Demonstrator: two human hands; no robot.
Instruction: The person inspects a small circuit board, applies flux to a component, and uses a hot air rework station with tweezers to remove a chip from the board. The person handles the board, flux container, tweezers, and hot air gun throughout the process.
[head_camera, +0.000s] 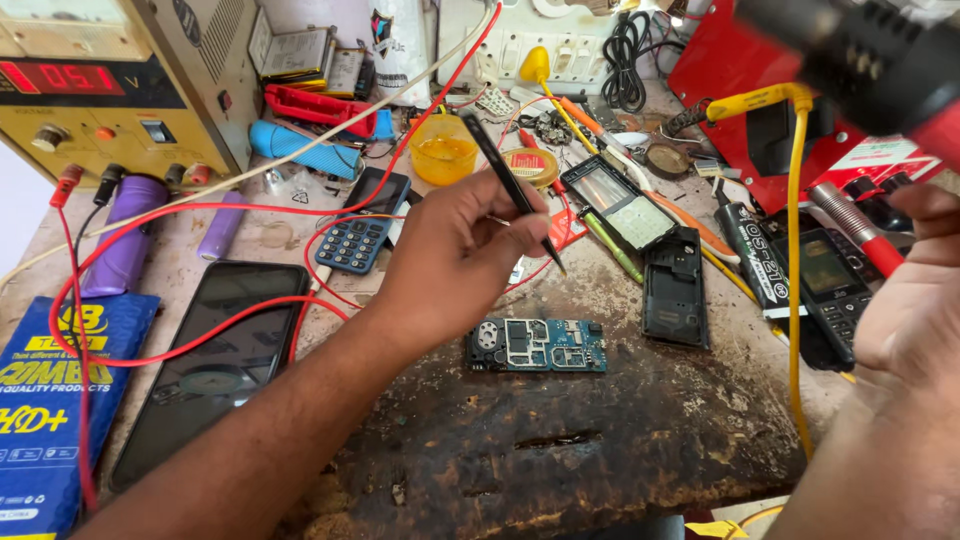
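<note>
A small blue-green phone circuit board (537, 345), flat and rectangular with bare metal shields, lies on the scorched, pitted wooden worktop (600, 450). Above it the left hand (455, 262) pinches slim black tweezers (512, 190), tips slanting down toward the board. At the right edge the right hand (915, 300) grips a red-and-black hot-air tool (860, 55), wrist bent upward.

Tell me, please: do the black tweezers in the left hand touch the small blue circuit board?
Apart. The head view shows the tweezers tip in the left hand well above the circuit board, bare bench between.
</note>
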